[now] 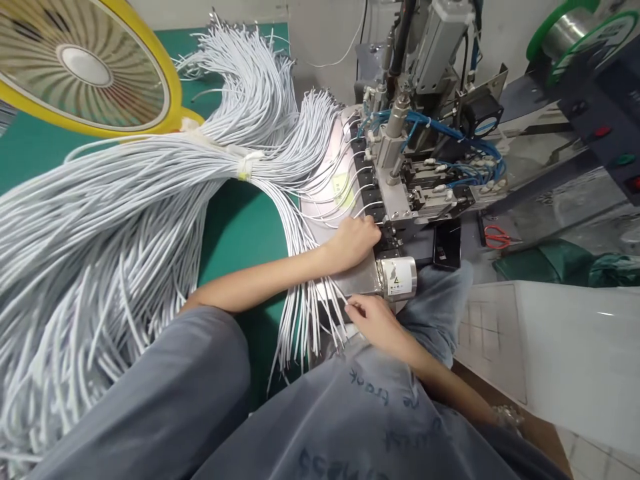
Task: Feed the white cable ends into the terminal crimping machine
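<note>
My left hand point(350, 245) is closed, its curled fingertips pressed at the row of black clamps point(373, 193) on the machine's edge. What lies under those fingers is hidden. Closer to my lap, my right hand point(373, 321) pinches a white cable point(341, 293) between thumb and fingers near its end. Loose cable ends point(300, 320) fan downward beside it. Above my left hand, several single white cables curve across a pale plate and enter the clamps. They come from a large bundle of white cables point(150, 167), tied with a whitish band point(247, 164).
A machine point(395, 147) with cylinders and blue air hoses stands right of the bundle. A yellow fan point(90, 67) is at upper left, above the green mat point(235, 227). A labelled metal cylinder point(399, 277), a phone point(447, 243), red-handled scissors point(497, 237) and a solder wire spool point(570, 33) are at right.
</note>
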The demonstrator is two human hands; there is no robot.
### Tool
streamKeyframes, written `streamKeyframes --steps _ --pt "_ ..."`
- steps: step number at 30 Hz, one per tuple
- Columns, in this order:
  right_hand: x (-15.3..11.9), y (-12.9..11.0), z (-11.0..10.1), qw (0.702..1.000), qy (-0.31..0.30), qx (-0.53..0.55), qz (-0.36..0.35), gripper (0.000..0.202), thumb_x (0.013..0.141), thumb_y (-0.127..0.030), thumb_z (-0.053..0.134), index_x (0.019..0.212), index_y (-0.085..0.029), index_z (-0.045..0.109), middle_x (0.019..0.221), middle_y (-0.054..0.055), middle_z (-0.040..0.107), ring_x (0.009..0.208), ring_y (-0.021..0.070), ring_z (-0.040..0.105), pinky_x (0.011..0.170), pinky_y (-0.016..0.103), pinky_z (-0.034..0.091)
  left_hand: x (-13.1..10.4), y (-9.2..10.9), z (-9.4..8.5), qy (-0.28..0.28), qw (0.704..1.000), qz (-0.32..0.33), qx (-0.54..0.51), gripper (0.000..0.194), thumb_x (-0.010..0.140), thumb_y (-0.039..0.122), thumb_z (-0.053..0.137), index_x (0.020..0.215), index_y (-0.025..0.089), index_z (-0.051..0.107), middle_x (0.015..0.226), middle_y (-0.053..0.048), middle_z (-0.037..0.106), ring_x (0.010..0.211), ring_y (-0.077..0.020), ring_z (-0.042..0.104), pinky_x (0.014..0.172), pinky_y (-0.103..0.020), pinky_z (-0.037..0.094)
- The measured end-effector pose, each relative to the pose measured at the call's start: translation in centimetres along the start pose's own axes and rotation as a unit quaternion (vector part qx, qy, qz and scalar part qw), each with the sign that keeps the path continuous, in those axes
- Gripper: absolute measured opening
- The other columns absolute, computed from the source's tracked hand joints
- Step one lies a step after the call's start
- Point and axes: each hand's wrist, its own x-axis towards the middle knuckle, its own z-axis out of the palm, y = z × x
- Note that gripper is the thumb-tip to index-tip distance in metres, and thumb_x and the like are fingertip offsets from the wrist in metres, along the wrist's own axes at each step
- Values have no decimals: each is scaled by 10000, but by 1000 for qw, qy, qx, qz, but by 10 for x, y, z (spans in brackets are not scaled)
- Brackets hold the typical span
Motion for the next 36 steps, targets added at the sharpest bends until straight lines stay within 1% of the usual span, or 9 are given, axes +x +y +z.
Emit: streamKeyframes --steps 3,6,9,12,16,21,29,32,36 --pt "-6 3 -28 997 71 -24 -2 211 825 -247 456 682 -188 600 544 -14 530 512 118 437 512 235 310 -6 8 -9 51 996 53 -55 259 857 122 399 755 94 636 774 -111 613 684 -189 566 518 -266 341" --pt "-5 8 -60 986 166 -7 2 200 783 -258 507 613 -177 575 509 -21 491 501 111 419 497 233 318 -12 16 -14 108 977 109 -145 375 930 289 347 748 137 637 743 -59 616 701 -169 555 559 -268 375" --pt "5 14 -82 960 269 73 4 109 724 -269 565 677 -173 590 584 -6 552 553 124 487 530 238 383 -12 15 -13 120 959 132 -219 371 945 322 343 866 138 655 771 -44 628 715 -147 567 621 -258 411" --pt "18 16 -90 926 333 178 -9 132 668 -293 624 733 -182 594 690 25 619 651 157 567 604 268 455 -7 9 -9 109 951 129 -259 302 929 276 394 991 121 646 820 -57 620 721 -135 577 617 -235 421" --pt "27 11 -85 903 348 250 -31 176 645 -331 652 728 -189 592 698 31 634 635 155 576 605 285 477 -2 3 -7 110 944 118 -288 279 903 177 396 1006 137 653 808 -51 596 696 -120 563 594 -216 419" --pt "26 7 -79 893 349 280 -50 201 729 -357 597 817 -181 637 695 30 634 573 135 553 557 277 465 -3 1 -9 153 915 131 -349 268 901 176 410 1006 130 652 758 -40 587 692 -112 558 612 -215 442" --pt "25 7 -82 902 372 178 -128 206 813 -339 553 862 -199 696 787 40 613 605 131 526 559 278 431 -2 1 -6 184 878 136 -421 245 906 215 436 969 135 658 813 -59 621 748 -117 588 676 -235 487" --pt "23 6 -88 909 369 142 -130 213 820 -335 539 828 -196 700 760 42 600 658 150 539 578 279 424 -1 -2 -4 172 882 146 -414 251 895 175 421 986 140 652 821 -59 638 732 -116 597 659 -230 483" --pt "20 8 -102 935 313 129 -102 192 772 -323 579 676 -177 660 650 20 540 576 130 471 504 261 353 1 -6 -5 179 917 174 -310 341 820 61 359 973 141 653 783 -44 636 681 -114 582 570 -207 430"
